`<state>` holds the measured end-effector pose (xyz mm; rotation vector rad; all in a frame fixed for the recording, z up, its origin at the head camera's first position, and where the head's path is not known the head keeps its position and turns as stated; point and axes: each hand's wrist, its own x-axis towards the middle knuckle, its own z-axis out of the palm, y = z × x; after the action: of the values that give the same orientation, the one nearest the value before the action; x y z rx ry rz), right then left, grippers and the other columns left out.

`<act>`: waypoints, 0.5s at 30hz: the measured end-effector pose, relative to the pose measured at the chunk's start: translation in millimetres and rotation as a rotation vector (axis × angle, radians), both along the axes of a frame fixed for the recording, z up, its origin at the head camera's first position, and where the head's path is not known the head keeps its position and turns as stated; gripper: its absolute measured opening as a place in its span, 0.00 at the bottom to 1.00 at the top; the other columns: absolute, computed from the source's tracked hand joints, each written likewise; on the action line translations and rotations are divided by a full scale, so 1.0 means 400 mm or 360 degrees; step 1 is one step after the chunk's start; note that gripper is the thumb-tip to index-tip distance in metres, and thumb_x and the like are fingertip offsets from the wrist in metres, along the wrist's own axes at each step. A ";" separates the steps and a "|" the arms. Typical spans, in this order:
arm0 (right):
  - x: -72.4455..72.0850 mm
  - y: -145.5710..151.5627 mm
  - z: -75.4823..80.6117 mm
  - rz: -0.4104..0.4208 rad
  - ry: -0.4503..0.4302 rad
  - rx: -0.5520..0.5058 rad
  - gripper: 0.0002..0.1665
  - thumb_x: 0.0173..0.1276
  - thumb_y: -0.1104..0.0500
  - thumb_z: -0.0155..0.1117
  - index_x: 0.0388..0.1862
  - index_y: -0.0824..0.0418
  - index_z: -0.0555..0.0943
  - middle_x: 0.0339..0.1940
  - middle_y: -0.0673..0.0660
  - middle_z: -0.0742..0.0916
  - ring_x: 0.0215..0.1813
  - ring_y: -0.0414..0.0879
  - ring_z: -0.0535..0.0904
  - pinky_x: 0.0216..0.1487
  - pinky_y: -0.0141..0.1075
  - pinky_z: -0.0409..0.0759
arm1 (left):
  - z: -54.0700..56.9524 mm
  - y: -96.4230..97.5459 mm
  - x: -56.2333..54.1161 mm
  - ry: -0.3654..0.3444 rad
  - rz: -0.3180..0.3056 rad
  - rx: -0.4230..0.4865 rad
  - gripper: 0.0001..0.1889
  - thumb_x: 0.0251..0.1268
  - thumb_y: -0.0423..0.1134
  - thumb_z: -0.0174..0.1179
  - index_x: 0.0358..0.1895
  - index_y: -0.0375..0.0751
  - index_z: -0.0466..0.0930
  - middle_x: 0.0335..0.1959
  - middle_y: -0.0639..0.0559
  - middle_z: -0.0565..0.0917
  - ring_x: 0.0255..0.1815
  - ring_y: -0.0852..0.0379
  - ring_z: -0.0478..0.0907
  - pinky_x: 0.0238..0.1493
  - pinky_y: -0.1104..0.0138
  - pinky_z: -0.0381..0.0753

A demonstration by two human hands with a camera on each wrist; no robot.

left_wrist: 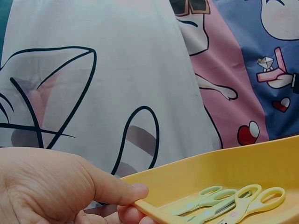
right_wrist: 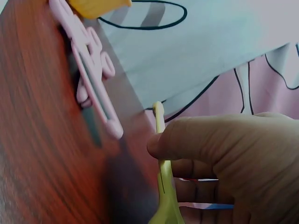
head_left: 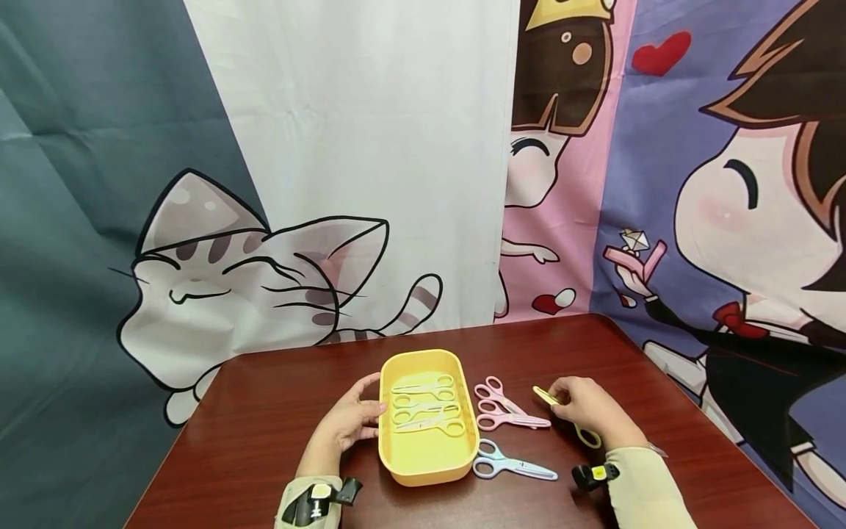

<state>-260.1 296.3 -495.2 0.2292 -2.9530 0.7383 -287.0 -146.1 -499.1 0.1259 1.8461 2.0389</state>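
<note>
Yellow scissors (right_wrist: pixel 167 187) are pinched by fingers of right hand (head_left: pixel 590 404), tray (head_left: pixel 429 455) by left hand (head_left: pixel 346 422); pink scissors (head_left: pixel 515 419) shouldn't be snagged.

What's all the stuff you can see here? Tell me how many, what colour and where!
table: 1, red-brown, below the backdrop
backdrop: 1, white, pink and blue-grey, behind the table, with a cartoon cat and people
tray: 1, yellow, on the table
scissors in the tray: seemingly 3, yellow and pale green
pink scissors: 2, pink, overlapping, right of the tray
blue scissors: 1, light blue, nearer than the pink
yellow scissors: 1, yellow, in the right hand
wrist devices: 2, mostly black, one per wrist
sleeves: 2, cream, on the forearms
hands: 2, bare; left hand gripping the tray's edge, right pinching scissors
</note>
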 end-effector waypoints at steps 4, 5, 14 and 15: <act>0.000 0.010 -0.010 -0.0040 -0.0051 0.0021 0.07 0.50 0.61 0.69 0.30 0.54 0.81 0.23 0.48 0.78 0.27 0.44 0.71 0.30 0.37 0.71 | -0.004 -0.001 0.000 -0.0002 -0.0002 0.0000 0.36 0.62 0.28 0.56 0.71 0.52 0.52 0.47 0.29 0.76 0.31 0.51 0.79 0.28 0.59 0.81; 0.000 0.011 -0.013 -0.0038 -0.0054 0.0024 0.08 0.49 0.61 0.69 0.30 0.54 0.81 0.23 0.48 0.78 0.28 0.44 0.70 0.30 0.37 0.70 | -0.005 -0.001 0.000 -0.0003 -0.0002 0.0000 0.36 0.62 0.28 0.56 0.71 0.52 0.52 0.47 0.29 0.76 0.31 0.51 0.79 0.28 0.59 0.82; -0.009 0.010 -0.036 -0.0016 0.0000 0.0073 0.07 0.46 0.62 0.69 0.27 0.54 0.81 0.21 0.46 0.77 0.26 0.42 0.70 0.30 0.37 0.70 | -0.005 -0.002 -0.004 0.0009 -0.0003 -0.0002 0.36 0.62 0.27 0.56 0.71 0.52 0.52 0.45 0.31 0.77 0.30 0.52 0.79 0.27 0.60 0.81; -0.010 0.009 -0.036 -0.0015 -0.0001 0.0077 0.08 0.47 0.62 0.69 0.27 0.55 0.81 0.21 0.47 0.77 0.27 0.42 0.70 0.30 0.37 0.70 | -0.005 -0.002 -0.004 0.0007 -0.0002 -0.0001 0.36 0.62 0.27 0.56 0.71 0.52 0.53 0.45 0.31 0.77 0.30 0.52 0.79 0.27 0.59 0.81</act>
<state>-264.1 300.0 -509.4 0.2184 -2.9728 0.6667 -288.4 -146.7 -501.1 0.1311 1.8488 2.0385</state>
